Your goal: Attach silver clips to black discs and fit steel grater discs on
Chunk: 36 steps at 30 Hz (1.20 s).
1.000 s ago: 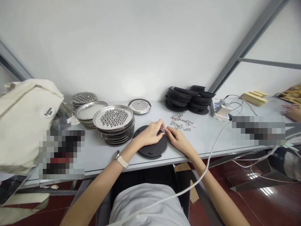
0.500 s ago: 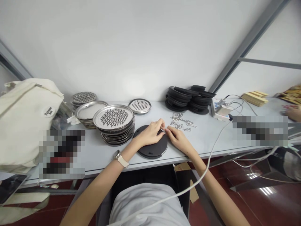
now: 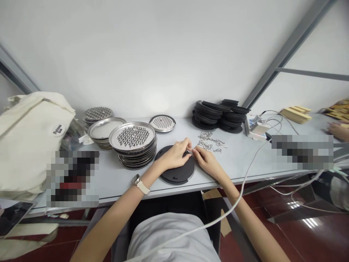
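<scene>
My left hand [image 3: 176,155] and my right hand [image 3: 206,160] meet over the far edge of a round black disc [image 3: 176,173] lying flat on the grey table [image 3: 114,176]. Both pinch a small metal clip [image 3: 188,150] between thumb and fingertips at the disc's rim. A wristwatch [image 3: 140,185] is on my left wrist. Just beyond my right hand lies a loose pile of several metal clips [image 3: 211,142].
Stacks of perforated steel discs [image 3: 133,143] stand left of the black disc, with one steel disc [image 3: 162,123] behind. Black ring stacks [image 3: 218,114] sit at the back right. A cream bag [image 3: 29,138] lies far left. Another person's hand [image 3: 338,130] shows at the right edge.
</scene>
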Each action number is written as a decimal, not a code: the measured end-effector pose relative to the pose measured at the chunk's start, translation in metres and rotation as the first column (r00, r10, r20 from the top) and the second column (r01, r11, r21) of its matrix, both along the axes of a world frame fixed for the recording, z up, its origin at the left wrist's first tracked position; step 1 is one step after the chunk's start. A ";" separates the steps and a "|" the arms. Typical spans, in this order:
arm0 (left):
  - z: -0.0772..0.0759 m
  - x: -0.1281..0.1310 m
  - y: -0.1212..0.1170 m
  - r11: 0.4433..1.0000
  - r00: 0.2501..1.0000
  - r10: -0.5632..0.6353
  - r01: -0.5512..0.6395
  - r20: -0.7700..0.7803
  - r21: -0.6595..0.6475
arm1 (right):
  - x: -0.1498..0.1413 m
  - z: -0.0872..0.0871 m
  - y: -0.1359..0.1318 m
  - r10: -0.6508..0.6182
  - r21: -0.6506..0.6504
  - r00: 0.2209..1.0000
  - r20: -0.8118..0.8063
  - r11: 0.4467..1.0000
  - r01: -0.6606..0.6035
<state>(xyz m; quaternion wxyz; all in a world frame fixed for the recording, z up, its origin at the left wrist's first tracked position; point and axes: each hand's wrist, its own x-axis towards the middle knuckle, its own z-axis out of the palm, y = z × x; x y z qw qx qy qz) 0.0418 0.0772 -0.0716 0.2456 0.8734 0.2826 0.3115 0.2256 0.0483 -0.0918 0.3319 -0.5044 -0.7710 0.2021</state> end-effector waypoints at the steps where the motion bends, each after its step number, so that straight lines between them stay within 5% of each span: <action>1: 0.000 0.000 0.000 1.000 1.000 0.000 0.000 0.002 -0.003 | 0.000 0.000 0.000 -0.001 0.000 1.000 -0.001 1.000 0.001; 36: 0.002 -0.002 -0.003 0.999 0.998 0.015 -0.012 -0.061 0.053 | 0.000 0.004 0.000 0.067 -0.016 0.998 0.024 0.998 -0.066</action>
